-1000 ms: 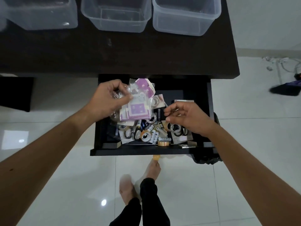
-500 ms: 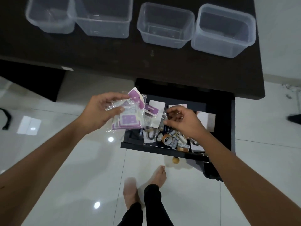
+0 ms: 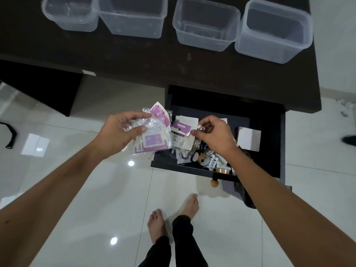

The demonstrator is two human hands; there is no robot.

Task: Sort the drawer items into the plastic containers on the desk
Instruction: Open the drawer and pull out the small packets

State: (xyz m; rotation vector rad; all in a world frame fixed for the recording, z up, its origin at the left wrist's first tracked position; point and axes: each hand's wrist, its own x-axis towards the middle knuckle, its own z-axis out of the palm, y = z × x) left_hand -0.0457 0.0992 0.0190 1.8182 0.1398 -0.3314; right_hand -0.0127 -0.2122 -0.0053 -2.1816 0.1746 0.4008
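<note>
The left hand (image 3: 119, 132) keeps its grip on the purple packets (image 3: 154, 139), now clear of the drawer's (image 3: 269, 116) left edge; the right hand (image 3: 213, 135) newly pinches another purple packet (image 3: 181, 128) at centre frame, so collecting continues and the four plastic containers (image 3: 206, 26) along the top are empty.

I can read nothing here: the print on the purple packets (image 3: 152, 138) and the drawer's white labels (image 3: 212, 163) is too small.

Purple-white packets (image 3: 152, 138); black drawer (image 3: 269, 120); clear containers (image 3: 206, 24); dark desk (image 3: 134, 60); white floor (image 3: 96, 189)
</note>
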